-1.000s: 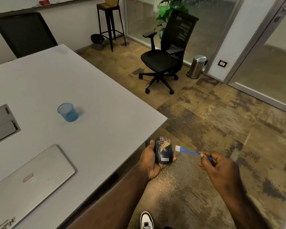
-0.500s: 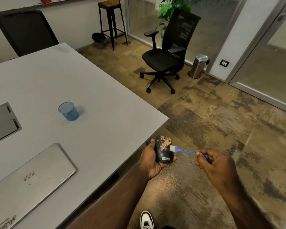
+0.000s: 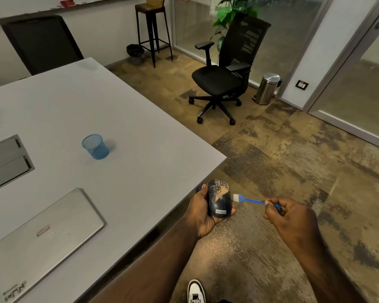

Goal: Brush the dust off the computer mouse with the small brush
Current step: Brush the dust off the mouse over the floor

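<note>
Mouse: I am holding a dark Lenovo computer mouse [image 3: 218, 199] off the near corner of the table, out over the floor; tan dust is covering its upper right part, and a white label is showing near its lower end.
Left hand: my left hand [image 3: 202, 213] is cupping the mouse from underneath, thumb along its left edge and fingers curling round the lower right.
Brush: I am pointing a small blue brush [image 3: 249, 200] leftward, its white bristles sitting just beside the mouse's right edge; whether they are touching, I cannot tell.
Right hand: my right hand [image 3: 290, 217] is pinching the far end of the brush handle, fingers closed round it.
Floor: a scatter of tan dust [image 3: 224, 239] is lying on the mottled brown floor below my hands, and the toe of a white shoe [image 3: 195, 290] is showing at the bottom.
Table: a grey table [image 3: 140, 171] is filling the left side, carrying a closed silver laptop [image 3: 42, 239] and a blue mesh cup [image 3: 95, 146].
Beyond: a black office chair [image 3: 225, 73] and a steel pedal bin [image 3: 268, 88] are standing by a glass wall.
</note>
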A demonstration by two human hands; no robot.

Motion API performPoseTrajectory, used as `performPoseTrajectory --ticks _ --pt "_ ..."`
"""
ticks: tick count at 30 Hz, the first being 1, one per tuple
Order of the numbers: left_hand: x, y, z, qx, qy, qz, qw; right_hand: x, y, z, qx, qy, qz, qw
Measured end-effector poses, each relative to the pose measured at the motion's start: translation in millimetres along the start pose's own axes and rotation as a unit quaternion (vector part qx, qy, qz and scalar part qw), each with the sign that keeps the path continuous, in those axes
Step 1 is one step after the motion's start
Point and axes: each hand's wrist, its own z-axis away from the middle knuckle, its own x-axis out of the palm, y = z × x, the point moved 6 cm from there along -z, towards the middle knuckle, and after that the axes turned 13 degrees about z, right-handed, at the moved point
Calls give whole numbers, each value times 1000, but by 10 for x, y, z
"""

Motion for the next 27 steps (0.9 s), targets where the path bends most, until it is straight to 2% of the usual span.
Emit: performPoseTrajectory --ticks 4,7,10,16,22,27 --pt "-2 -44 9 -22 -11 -13 1000 -46 63 -31 27 23 -42 998" --pt "-8 -69 -9 -26 -17 -26 999 -43 -102 33 -33 -16 -88 995" --pt "-14 -80 -34 -21 -11 -38 999 54 -205 85 -70 -56 -54 995" --pt "40 -94 25 -30 -12 -26 999 -56 -64 -91 6 24 -11 1000" --pt "70 -84 55 -28 -9 -29 999 -20 -139 -41 -37 0 -36 999" --pt "81 -91 106 -35 -12 -16 999 -108 -20 -115 1 42 -24 999"
